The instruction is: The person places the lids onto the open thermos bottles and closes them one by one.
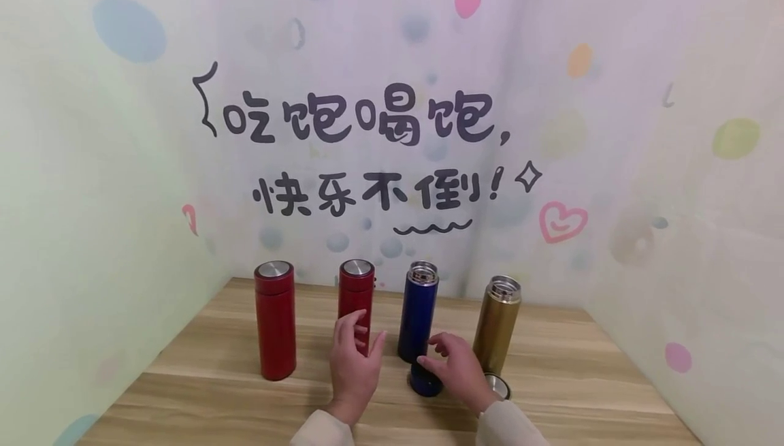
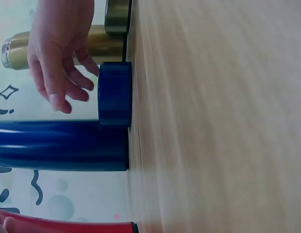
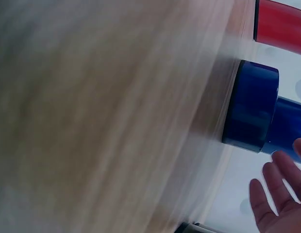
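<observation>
My left hand is raised at the second red thermos flask, fingers loosely bent; whether it touches the flask is unclear. A blue flask stands upright without its lid, its steel mouth showing. Its blue lid sits on the table in front of it. Just above and right of that lid hovers my right hand, its fingers apart and holding nothing. The left wrist view shows the right hand beside the blue lid. Relaxed fingers also appear in the right wrist view, near the blue flask.
Another red flask, lid on, stands at the left of the wooden table. On the right is an uncapped gold flask, with its lid in front. A printed backdrop rises behind the row.
</observation>
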Motion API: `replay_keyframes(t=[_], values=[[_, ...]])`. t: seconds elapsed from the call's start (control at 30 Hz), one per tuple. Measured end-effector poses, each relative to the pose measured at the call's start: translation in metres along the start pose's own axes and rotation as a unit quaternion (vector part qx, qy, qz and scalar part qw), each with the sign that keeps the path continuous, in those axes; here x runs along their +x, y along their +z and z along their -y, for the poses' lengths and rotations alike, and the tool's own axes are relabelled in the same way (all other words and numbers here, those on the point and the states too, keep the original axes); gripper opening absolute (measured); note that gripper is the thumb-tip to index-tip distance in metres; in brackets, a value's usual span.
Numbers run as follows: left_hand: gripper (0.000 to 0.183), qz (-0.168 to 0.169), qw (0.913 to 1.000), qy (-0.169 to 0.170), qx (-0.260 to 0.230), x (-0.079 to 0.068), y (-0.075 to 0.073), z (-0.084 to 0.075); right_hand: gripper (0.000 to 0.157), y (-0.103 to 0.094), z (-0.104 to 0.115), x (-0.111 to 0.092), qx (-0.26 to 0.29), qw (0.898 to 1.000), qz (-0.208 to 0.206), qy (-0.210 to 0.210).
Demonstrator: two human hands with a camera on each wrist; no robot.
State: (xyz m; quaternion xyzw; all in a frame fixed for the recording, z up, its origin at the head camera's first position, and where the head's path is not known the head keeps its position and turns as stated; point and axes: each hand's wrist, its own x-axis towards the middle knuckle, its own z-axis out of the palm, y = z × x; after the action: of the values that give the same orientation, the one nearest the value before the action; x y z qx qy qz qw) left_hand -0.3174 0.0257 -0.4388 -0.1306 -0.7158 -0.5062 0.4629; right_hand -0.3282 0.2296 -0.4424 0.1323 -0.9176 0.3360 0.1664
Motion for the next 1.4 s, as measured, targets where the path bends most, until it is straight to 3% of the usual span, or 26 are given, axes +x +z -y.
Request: replay_keyframes(t=[0.4, 0.6, 0.8, 0.97, 1.17, 1.23, 1.4], values=[[0.053, 0.022, 0.9991, 0.005, -0.037, 0.003, 0.005, -0.002, 0.047, 0.003, -0.005, 0.001, 0.007, 0.993, 0.115, 0.017], [0.054, 0.075, 0.9966, 0.000, -0.034, 0.009, 0.013, -0.008, 0.047, 0.003, -0.007, -0.001, 0.007, 0.991, 0.132, -0.005], [0.064, 0.131, 0.9878, -0.074, -0.041, 0.015, 0.025, -0.014, 0.052, 0.003, -0.009, -0.002, 0.000, 0.990, 0.137, -0.022], [0.075, 0.188, 0.9699, -0.142, -0.062, 0.019, 0.038, -0.017, 0.052, 0.001, -0.011, -0.002, -0.010, 0.991, 0.133, -0.026], [0.088, 0.231, 0.9483, -0.202, -0.081, 0.023, 0.060, -0.014, 0.049, -0.002, -0.015, 0.000, -0.019, 0.991, 0.133, -0.021], [0.092, 0.240, 0.9416, -0.222, -0.080, 0.022, 0.070, -0.012, 0.048, -0.002, -0.015, -0.001, -0.021, 0.991, 0.135, -0.012], [0.093, 0.227, 0.9388, -0.245, -0.083, 0.021, 0.084, -0.007, 0.047, -0.002, -0.010, -0.002, -0.008, 0.989, 0.147, -0.004]])
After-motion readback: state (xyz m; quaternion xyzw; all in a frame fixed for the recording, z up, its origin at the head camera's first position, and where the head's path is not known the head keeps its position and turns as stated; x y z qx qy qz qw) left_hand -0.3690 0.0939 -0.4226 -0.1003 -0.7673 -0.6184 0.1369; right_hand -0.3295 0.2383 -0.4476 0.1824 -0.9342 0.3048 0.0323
